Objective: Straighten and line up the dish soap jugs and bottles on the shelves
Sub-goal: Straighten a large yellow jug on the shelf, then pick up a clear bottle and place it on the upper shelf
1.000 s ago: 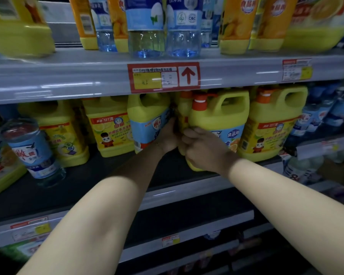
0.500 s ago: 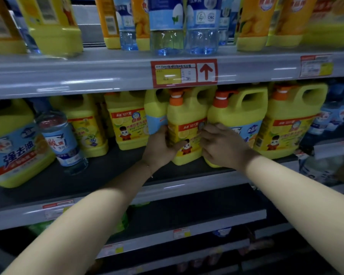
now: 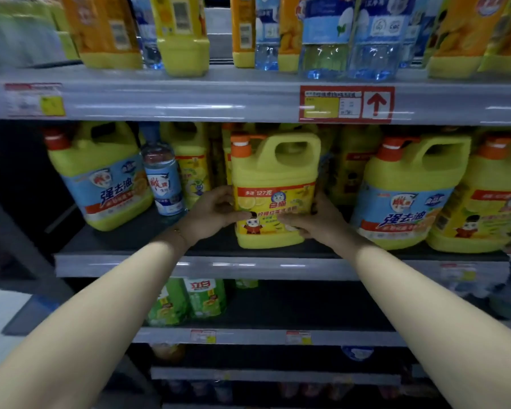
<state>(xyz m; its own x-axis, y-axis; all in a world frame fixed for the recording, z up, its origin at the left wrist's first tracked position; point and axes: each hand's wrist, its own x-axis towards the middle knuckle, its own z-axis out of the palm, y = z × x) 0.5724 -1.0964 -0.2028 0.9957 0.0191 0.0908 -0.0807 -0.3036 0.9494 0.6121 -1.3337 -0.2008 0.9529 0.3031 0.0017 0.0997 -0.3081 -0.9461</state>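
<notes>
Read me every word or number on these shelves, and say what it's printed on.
"多送 127克": red band on the centre yellow jug.
"白猫": same label, below the band.
"强去油": blue labels of the left jug and the right jug.
"立白": green bottle on the lower shelf.
The red shelf sign shows an up arrow; its print and the price tags are too blurred.
</notes>
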